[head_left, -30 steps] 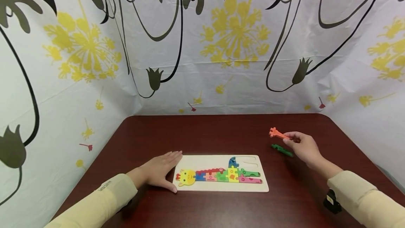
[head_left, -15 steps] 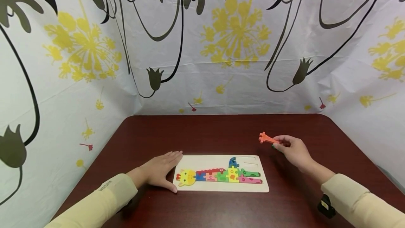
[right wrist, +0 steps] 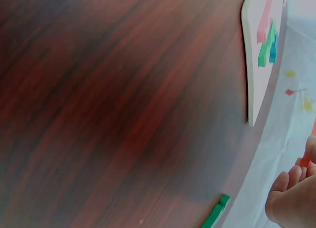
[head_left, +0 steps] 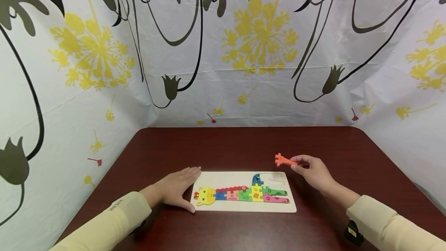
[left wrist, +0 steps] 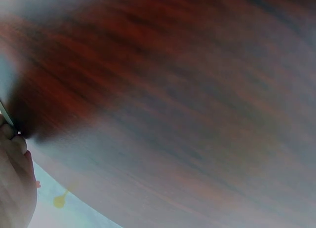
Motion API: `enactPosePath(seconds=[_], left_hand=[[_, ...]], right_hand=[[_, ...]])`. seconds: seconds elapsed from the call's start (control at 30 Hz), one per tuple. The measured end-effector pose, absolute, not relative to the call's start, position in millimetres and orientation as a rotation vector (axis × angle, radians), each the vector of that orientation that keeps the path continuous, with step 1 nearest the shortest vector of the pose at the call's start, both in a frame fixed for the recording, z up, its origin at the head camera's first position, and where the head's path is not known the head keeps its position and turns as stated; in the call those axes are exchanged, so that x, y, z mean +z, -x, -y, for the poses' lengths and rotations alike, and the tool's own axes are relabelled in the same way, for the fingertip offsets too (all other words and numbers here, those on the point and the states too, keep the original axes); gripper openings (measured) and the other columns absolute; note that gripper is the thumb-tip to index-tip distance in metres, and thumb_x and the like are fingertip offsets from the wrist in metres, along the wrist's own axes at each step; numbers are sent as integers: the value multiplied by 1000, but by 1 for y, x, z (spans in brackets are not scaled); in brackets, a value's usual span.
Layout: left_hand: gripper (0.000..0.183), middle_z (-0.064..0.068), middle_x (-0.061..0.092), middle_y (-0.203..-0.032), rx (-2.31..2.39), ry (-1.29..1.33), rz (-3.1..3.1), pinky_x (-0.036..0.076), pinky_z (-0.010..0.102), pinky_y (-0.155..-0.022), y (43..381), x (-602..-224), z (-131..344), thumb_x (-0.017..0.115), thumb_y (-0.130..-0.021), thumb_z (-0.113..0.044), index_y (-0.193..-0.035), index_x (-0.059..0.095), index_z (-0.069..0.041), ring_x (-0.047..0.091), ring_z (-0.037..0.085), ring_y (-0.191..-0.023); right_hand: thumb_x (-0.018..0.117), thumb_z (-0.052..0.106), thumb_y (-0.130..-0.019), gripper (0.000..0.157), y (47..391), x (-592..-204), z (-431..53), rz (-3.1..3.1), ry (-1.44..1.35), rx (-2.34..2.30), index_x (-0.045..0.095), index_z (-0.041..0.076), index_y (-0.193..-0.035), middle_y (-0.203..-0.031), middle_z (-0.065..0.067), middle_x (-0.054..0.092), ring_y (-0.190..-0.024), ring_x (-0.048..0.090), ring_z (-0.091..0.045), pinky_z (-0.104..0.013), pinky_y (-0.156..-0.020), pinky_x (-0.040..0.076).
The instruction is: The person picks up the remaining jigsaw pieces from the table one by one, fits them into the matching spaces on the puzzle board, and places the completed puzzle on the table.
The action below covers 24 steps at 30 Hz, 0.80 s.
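A pale wooden puzzle board [head_left: 244, 206] lies on the table, bearing a colourful giraffe of jigsaw pieces [head_left: 244, 194]. My left hand [head_left: 174, 189] rests at the board's left end, thumb and fingers straight and spread around its corner. Beyond the board's right end, my right hand [head_left: 315, 172] pinches an orange puzzle piece [head_left: 283, 160] between thumb and fingers. The knobbed end of that piece points left, above the board's upper right corner in the head view. Two thin outlined leg shapes [head_left: 276, 178] show bare on the board beside the blue piece [head_left: 257, 179].
A green puzzle piece [right wrist: 216, 213] lies on the table in the right wrist view; in the head view the right hand hides it. The dark red wooden table [head_left: 223, 146] ends at a white patterned cloth [head_left: 223, 100] at the back and sides.
My right hand has moved left and nearer to me, carrying the orange piece closer to the board and covering the green one. The left hand and the board stay put.
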<state>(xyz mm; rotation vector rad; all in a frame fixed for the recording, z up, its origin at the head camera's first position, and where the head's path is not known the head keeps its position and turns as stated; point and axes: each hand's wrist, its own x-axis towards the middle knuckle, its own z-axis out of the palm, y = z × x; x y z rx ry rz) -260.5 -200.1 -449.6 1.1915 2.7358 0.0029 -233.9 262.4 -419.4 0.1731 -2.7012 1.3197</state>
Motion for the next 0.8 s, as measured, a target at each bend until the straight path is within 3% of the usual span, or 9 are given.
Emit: enactPosePath(seconds=[0.67, 0.8], left_hand=[[121, 7, 15, -161, -13, -1205, -2742, 17, 38, -116, 259, -447, 200, 42, -71, -90, -156, 17, -7, 14, 20, -146], [121, 7, 15, -161, -9, -1207, -2742, 17, 38, -116, 259, -447, 200, 42, -71, -90, -156, 17, -7, 13, 20, -146]], right_hand=[[67, 11, -93, 15, 228, -433, -240, 2771, -242, 1301, 68, 5, -107, -93, -6, 60, -80, 50, -21, -28, -59, 46], [69, 12, -91, 16, 228, -435, -238, 2790, -233, 1304, 69, 5, -106, -90, -5, 60, -76, 48, -20, -27, -55, 42]])
